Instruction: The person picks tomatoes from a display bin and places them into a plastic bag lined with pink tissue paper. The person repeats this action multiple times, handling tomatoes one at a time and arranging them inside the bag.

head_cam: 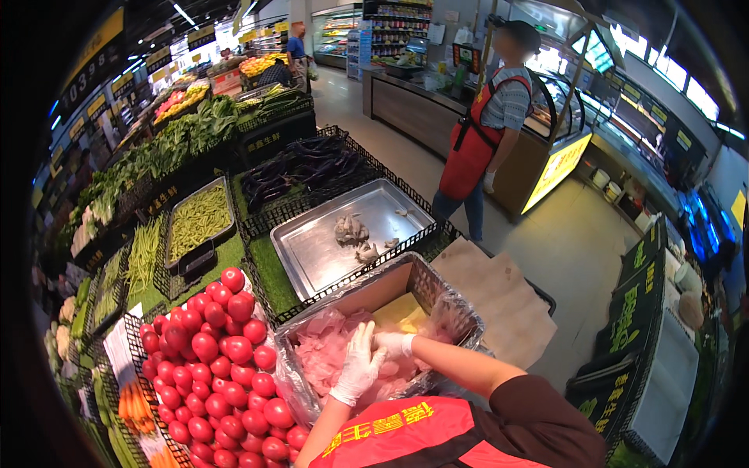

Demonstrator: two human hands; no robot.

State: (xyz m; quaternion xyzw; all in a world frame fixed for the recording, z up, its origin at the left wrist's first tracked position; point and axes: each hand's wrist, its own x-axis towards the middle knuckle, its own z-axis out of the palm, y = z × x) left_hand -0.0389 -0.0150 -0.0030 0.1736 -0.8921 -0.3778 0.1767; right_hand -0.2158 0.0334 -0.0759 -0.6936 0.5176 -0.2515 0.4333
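Directly in front of me stands a cardboard box [370,301] lined with clear plastic film. Crumpled pink wrapping [319,354] fills much of it, and a yellow sheet [404,313] lies toward its far side. My left hand [360,365], in a white glove, is over the pink wrapping with its fingers stretched forward. Beside it, my gloved right hand [395,345] reaches in from the right, its fingertips partly hidden behind the left. The two hands meet or overlap. Whether anything is pinched between them cannot be made out.
Left of the box, red tomatoes [219,374] are heaped high. Beyond it, a metal tray [316,257] holds a few pale pieces of produce, near dark eggplants [304,167]. Flattened cardboard [497,298] lies to the right. A person in a red apron [483,137] stands in the aisle.
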